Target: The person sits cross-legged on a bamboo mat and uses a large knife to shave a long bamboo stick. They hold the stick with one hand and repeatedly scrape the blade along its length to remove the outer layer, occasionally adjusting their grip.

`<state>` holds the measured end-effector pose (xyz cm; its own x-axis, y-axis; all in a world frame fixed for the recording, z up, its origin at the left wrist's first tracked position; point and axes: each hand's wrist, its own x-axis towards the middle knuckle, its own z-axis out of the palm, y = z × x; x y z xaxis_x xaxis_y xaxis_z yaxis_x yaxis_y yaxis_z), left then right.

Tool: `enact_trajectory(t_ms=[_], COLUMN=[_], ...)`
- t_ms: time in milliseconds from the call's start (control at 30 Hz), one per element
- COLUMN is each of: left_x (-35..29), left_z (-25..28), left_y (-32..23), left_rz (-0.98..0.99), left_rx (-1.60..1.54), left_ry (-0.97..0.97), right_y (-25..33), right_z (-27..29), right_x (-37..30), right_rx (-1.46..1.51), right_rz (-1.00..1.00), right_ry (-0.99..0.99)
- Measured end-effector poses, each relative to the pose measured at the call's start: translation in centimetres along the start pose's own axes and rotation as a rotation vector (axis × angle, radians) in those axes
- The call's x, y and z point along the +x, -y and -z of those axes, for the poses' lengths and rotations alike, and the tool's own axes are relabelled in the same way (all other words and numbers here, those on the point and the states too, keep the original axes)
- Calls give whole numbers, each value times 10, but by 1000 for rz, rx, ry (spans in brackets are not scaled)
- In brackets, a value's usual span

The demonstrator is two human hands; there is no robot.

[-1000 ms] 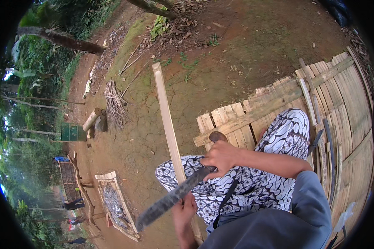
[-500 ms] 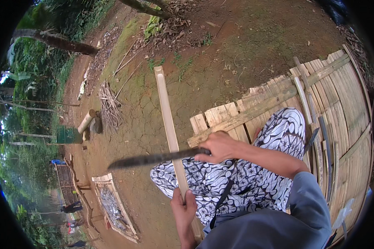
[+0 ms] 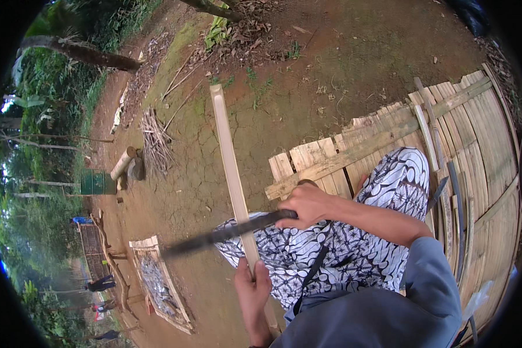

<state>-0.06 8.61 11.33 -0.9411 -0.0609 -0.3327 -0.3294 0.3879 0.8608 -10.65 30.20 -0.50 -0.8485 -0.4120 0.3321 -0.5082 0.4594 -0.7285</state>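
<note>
My right hand (image 3: 305, 206) is closed round the handle of a machete (image 3: 229, 233), whose dark blade points left and blurs at its tip. The blade crosses over a long pale bamboo strip (image 3: 231, 159), just above my left hand. With fingers and thumb wrapped round its lower part, my left hand (image 3: 253, 287) grips the strip. The far end of the strip sticks out over the bare ground, and its near end runs back beside my body. Beneath both lie my legs in black-and-white patterned cloth (image 3: 290, 255). Whether the blade touches the strip I cannot tell.
I sit on a bamboo slat platform (image 3: 481, 156). On its right side lie several strips and another long dark blade (image 3: 455, 214). Away to the left are a stick bundle (image 3: 155, 142), a green drum (image 3: 97, 182), a cut log (image 3: 123, 162) and a framed tray (image 3: 177, 313). People stand far left.
The machete's blade has tilted, its tip now lower and nearer to me. The bamboo strip's far end has swung slightly left and away. Both hands keep their hold.
</note>
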Motion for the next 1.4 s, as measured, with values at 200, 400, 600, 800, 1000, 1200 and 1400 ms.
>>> enact_trajectory(t_ms=[200,400,600,800,1000,1200,1400], left_x=[-17,-13,-11,-2,-1,0,-1], left_z=[9,-3,-5,-7,-14,-8,8], left_y=[5,7,20,30,30,53,54], left_rz=[1,33,56,98,120,-198,-167], left_rx=[73,25,2,-75,-167,202,261], left_ry=[-7,87,124,147,147,-72,-143], right_y=[-45,-20,-11,-8,9,-18,-13], right_z=[23,19,18,4,-1,9,12], right_x=[14,6,2,-2,-5,4,8], right_rx=[110,172,-238,-230,-98,-115,-159], right_rz=[-354,-204,193,186,232,84,-59], right_ry=[-101,-17,-28,-1,-19,-20,-21])
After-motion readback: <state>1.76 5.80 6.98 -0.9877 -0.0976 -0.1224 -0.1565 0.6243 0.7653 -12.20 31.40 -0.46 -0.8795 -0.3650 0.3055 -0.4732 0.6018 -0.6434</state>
